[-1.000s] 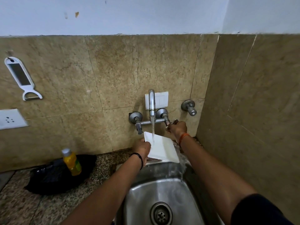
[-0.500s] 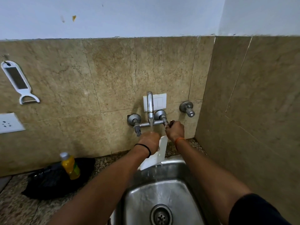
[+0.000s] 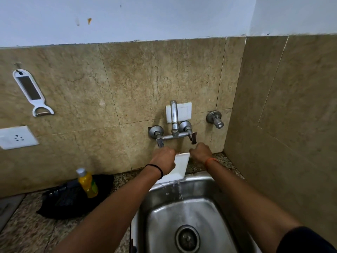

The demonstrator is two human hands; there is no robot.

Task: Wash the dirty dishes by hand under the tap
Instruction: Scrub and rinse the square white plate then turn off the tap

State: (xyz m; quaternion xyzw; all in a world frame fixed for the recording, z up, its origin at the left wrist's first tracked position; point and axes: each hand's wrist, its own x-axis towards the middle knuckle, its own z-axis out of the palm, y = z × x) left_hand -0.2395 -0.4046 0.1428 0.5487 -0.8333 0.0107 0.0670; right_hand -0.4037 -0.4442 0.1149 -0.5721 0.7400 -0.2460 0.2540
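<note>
1. Head view: left hand (image 3: 163,160) gripping white square plate (image 3: 179,167), tilted on edge over the back rim of the sink (image 3: 197,179), right under the tap (image 3: 174,116).
2. Right hand (image 3: 200,152) just off the plate's far corner, fingers curled, below the tap handle (image 3: 193,138); can't tell if pinching anything.
3. Water dribbling off the plate's low corner into the basin.
4. Probably rinse stage: best to keep it tilted so runoff drains in, firm grip since wet, rub both faces.
5. Soap bottle (image 3: 87,183) near the counter's back edge, on black bag (image 3: 73,199).

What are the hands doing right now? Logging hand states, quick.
Left hand: holds the white plate.
Right hand: fingers curled, below the tap handle; holding nothing visible.
</note>
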